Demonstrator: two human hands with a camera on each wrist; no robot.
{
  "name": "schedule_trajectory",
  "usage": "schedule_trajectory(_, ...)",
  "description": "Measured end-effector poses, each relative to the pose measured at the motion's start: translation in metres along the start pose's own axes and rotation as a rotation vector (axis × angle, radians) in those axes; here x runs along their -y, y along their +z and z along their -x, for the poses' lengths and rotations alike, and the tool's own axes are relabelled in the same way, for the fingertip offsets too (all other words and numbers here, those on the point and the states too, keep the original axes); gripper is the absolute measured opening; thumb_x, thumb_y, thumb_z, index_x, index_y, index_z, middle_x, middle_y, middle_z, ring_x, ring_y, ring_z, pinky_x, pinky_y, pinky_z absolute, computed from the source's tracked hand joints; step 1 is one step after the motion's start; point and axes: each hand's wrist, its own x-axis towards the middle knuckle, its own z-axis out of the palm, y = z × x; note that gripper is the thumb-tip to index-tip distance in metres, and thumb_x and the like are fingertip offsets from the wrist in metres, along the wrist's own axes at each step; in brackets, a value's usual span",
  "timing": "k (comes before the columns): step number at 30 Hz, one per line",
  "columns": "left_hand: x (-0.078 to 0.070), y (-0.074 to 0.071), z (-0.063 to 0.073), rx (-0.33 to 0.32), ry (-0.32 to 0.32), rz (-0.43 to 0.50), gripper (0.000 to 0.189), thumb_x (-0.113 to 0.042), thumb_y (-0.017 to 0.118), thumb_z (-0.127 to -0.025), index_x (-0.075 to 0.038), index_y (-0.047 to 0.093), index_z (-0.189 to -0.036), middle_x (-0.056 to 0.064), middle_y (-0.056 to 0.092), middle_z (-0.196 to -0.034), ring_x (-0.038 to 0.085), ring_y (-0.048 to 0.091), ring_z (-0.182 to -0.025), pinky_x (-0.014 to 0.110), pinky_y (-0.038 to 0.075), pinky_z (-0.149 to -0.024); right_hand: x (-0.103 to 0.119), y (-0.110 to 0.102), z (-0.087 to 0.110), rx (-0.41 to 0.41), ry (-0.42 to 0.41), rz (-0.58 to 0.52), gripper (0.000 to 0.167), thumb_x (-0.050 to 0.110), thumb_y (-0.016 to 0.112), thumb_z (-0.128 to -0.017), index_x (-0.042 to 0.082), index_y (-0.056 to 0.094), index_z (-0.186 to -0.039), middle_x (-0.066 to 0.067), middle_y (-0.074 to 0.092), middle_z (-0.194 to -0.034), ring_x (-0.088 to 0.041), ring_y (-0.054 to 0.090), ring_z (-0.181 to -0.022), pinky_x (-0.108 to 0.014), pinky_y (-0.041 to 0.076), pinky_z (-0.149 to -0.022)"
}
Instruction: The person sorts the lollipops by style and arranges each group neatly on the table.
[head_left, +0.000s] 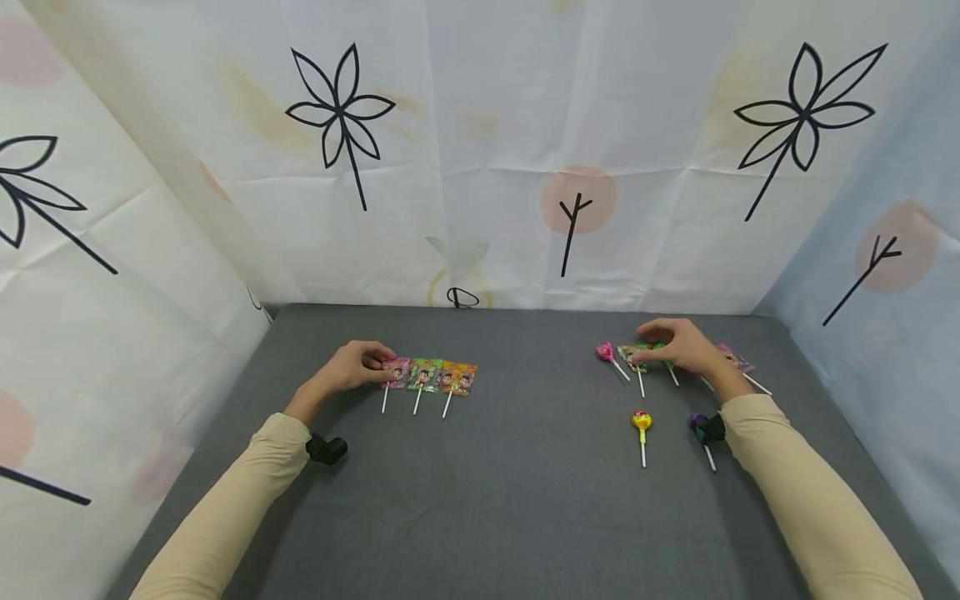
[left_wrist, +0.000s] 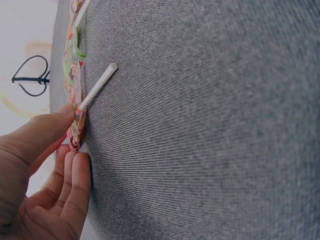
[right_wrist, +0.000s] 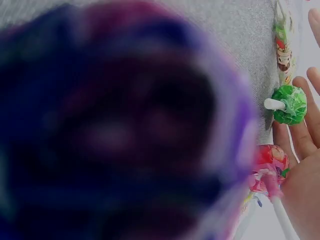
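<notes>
My left hand (head_left: pixel 352 367) pinches the edge of a pink flat-wrapped lollipop (head_left: pixel 398 372), its thumb on the wrapper in the left wrist view. Beside it in a row lie a green flat-wrapped lollipop (head_left: pixel 425 372) and an orange flat-wrapped lollipop (head_left: pixel 459 377), sticks pointing toward me. On the right, my right hand (head_left: pixel 686 346) hovers with spread, slightly bent fingers around another green flat-wrapped lollipop (head_left: pixel 636 358). A round green lollipop (right_wrist: pixel 290 105) lies beneath that palm, with a round red lollipop (right_wrist: pixel 270 167) close by in the right wrist view.
A round pink lollipop (head_left: pixel 605 351) lies left of the right hand. Nearer me are a yellow lollipop (head_left: pixel 642 420) and a purple one (head_left: pixel 696 421), partly behind the black wrist camera (head_left: pixel 712 428). A pink flat-wrapped lollipop (head_left: pixel 735 358) sits by the right wrist.
</notes>
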Motion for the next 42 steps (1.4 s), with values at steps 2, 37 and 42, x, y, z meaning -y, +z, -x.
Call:
schedule_trajectory(2, -0.0004, 0.0006, 0.0005, 0.003, 0.001, -0.003, 0.035, -0.015, 0.081, -0.09, 0.002, 0.07, -0.119, 0.017, 0.068, -0.111, 0.034, 0.066, -0.103, 0.05, 0.052, -0.086, -0.0003, 0.0001, 0.0002, 0.006, 0.013, 0.018, 0.059, 0.019, 0.084, -0.088, -0.011, 0.058, -0.132, -0.028, 0.061, -0.128, -0.043, 0.056, -0.119, -0.058, 0.044, -0.095)
schedule_trajectory(37, -0.0006, -0.0002, 0.0003, 0.004, -0.007, 0.005, 0.034, -0.015, 0.08, -0.09, 0.002, 0.07, -0.118, 0.016, 0.067, -0.11, 0.033, 0.066, -0.103, 0.05, 0.051, -0.086, 0.0037, 0.0037, -0.0014, 0.029, 0.023, 0.117, 0.044, 0.021, 0.089, -0.082, -0.005, 0.072, -0.113, -0.017, 0.068, -0.11, -0.031, 0.06, -0.097, -0.043, 0.048, -0.082)
schedule_trajectory(42, 0.0011, -0.0005, -0.0003, 0.001, -0.004, -0.001, 0.034, -0.016, 0.081, -0.09, 0.002, 0.071, -0.117, 0.015, 0.068, -0.109, 0.032, 0.066, -0.102, 0.049, 0.051, -0.086, 0.0044, 0.0046, -0.0018, 0.029, 0.02, 0.111, 0.044, 0.021, 0.088, -0.082, -0.005, 0.071, -0.114, -0.017, 0.068, -0.108, -0.032, 0.06, -0.097, -0.043, 0.049, -0.081)
